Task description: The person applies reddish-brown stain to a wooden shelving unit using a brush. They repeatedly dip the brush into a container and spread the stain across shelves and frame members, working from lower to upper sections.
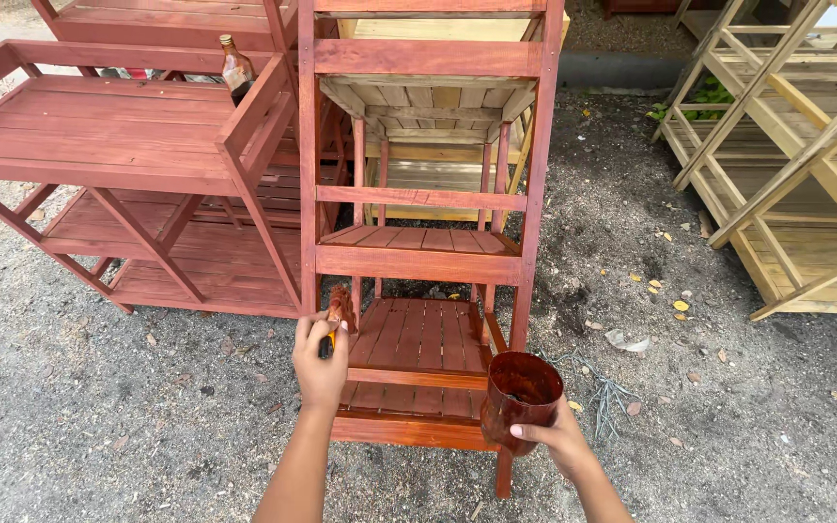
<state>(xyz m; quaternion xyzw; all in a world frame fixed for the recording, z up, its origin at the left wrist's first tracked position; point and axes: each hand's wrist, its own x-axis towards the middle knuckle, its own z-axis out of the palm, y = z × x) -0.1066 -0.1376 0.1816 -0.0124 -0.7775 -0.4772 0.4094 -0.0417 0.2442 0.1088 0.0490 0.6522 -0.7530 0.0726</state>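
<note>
My left hand (320, 363) grips a small paintbrush (340, 308) with stain-soaked bristles, held against the left upright of a red-brown stained wooden shelf rack (426, 263), near its lowest shelf. My right hand (556, 436) holds a cut-off plastic cup (520, 397) coated with red-brown stain, just in front of the rack's right front leg. The rack's lower shelves are stained; its upper slats look bare and pale.
A stained red-brown tiered rack (118, 145) stands to the left with a brown glass bottle (236, 70) on it. Unstained pale wooden racks (796, 165) stand at the right. The ground is grey gravel (128, 416) with dry leaves.
</note>
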